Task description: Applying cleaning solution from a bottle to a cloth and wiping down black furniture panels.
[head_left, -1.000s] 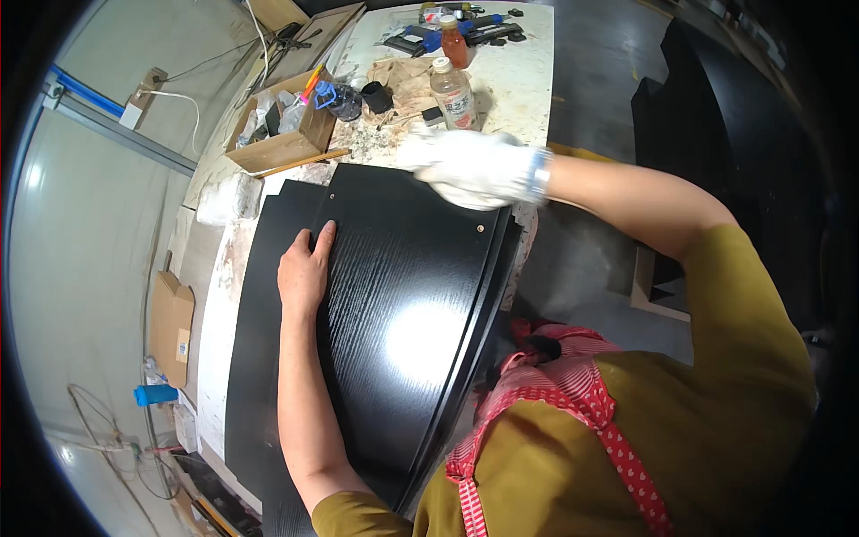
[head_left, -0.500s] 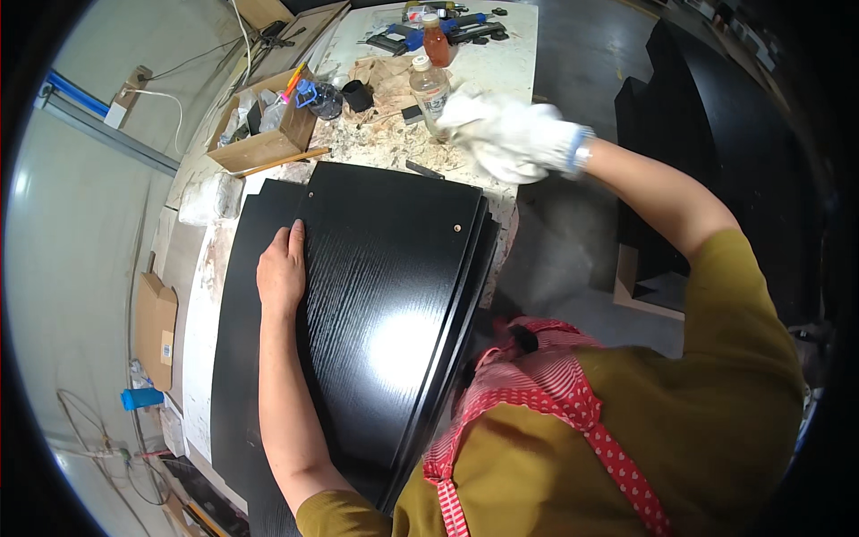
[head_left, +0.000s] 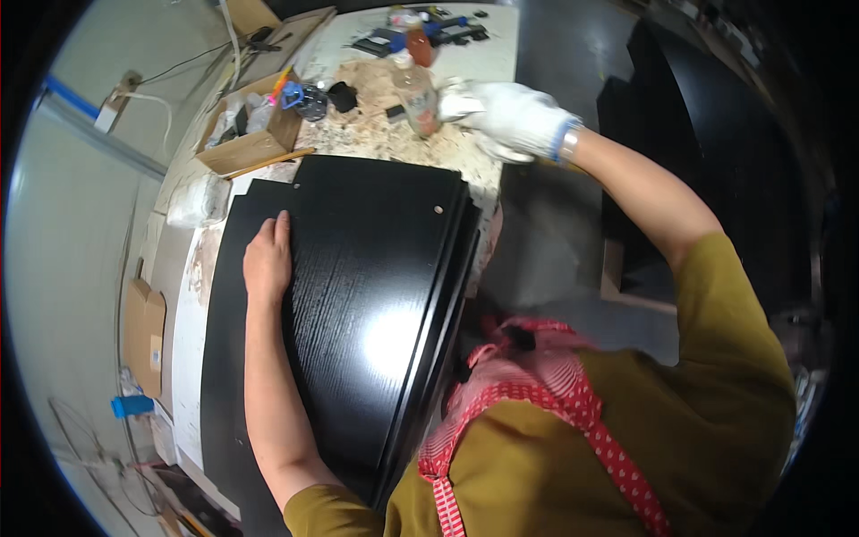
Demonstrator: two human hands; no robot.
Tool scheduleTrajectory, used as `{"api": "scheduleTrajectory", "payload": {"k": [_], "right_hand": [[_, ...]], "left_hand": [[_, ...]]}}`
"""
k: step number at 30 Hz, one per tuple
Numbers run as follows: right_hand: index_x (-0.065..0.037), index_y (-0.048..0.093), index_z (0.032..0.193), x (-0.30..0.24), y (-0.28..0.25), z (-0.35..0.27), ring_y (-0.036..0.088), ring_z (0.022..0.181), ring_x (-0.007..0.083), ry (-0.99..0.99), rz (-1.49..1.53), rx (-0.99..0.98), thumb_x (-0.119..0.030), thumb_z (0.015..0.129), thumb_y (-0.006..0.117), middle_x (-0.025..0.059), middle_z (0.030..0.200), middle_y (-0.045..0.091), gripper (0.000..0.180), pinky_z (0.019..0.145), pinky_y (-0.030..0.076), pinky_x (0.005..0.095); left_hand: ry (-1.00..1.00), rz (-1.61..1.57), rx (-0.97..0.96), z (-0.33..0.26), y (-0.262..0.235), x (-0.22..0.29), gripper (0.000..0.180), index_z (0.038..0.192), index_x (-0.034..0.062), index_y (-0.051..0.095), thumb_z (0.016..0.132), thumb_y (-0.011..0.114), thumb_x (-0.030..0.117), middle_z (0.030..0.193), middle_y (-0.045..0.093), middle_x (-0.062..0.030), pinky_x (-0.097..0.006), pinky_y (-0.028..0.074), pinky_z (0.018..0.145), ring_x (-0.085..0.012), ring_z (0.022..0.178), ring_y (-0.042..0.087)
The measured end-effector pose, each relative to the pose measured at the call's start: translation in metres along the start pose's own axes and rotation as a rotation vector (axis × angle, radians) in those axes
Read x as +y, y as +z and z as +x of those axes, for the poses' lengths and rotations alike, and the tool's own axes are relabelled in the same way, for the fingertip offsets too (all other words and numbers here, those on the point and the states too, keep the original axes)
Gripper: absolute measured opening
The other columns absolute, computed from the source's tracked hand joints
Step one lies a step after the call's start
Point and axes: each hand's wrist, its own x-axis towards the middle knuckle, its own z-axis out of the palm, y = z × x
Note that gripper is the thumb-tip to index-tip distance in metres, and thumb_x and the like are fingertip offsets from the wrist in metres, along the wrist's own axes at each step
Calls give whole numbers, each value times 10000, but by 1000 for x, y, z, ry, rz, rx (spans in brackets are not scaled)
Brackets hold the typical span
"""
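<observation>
A stack of glossy black wood-grain panels [head_left: 376,251] lies on the workbench, with small round holes near the top panel's far corners. My bare left hand [head_left: 267,259] rests along that panel's left edge, fingers stretched forward and lying flat. My right hand [head_left: 514,121], in a white knitted glove, is past the far right corner of the stack, beside a clear plastic bottle [head_left: 417,100] with a white cap. Its fingers look closed around something whitish, blurred and partly hidden. A second bottle [head_left: 418,45] with reddish-brown liquid stands just behind.
At the bench's far left is an open cardboard box [head_left: 259,148] of small items, with a blue-topped bottle [head_left: 309,100] and a black cup [head_left: 342,96] nearby. Blue-and-black tools [head_left: 429,34] lie at the far end. More black panels [head_left: 716,143] stand on the right.
My gloved right hand has moved slightly left and down in the picture, still by the clear bottle. The whole view has shifted a little; my left hand stays at the panel's edge.
</observation>
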Motion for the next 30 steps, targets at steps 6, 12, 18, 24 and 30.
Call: {"api": "scheduleTrajectory", "payload": {"k": [6,12,18,24,30], "right_hand": [[-21,590,1008,-23,92,-40,613,836,330,-1062,-319,270,-125,826,513,113,927,628,223,801,505,407],[-54,594,1123,-51,193,-98,589,1059,272,-1010,20,-214,-132,846,496,129,1068,624,303,941,457,358],[-64,576,957,-22,116,-25,633,842,281,-1068,-473,473,-94,846,480,121,877,613,150,741,524,361],[-117,591,967,-74,181,-143,646,752,224,-1384,-88,-48,-209,783,554,52,874,640,210,648,509,364],[-87,585,1039,-17,76,-13,634,789,308,-1318,-8,223,-165,888,478,147,883,604,200,769,538,402]], "left_hand": [[2,27,-3,0,-1,-6,535,977,-10,635,1009,392,465,964,652,-285,-501,464,845,-464,970,603],[-4,32,-16,7,3,-6,534,983,-2,640,1007,394,471,974,653,-279,-499,462,847,-457,978,604],[16,62,28,7,4,-9,551,982,8,650,1004,375,485,996,659,-265,-499,464,859,-440,998,608],[-27,92,-17,-5,-7,-7,498,1213,61,596,987,440,477,1079,666,-226,-458,469,918,-397,1070,608],[83,118,122,-101,-71,-73,497,1326,33,525,971,536,381,1304,577,-216,-421,408,1037,-374,1235,526]]}}
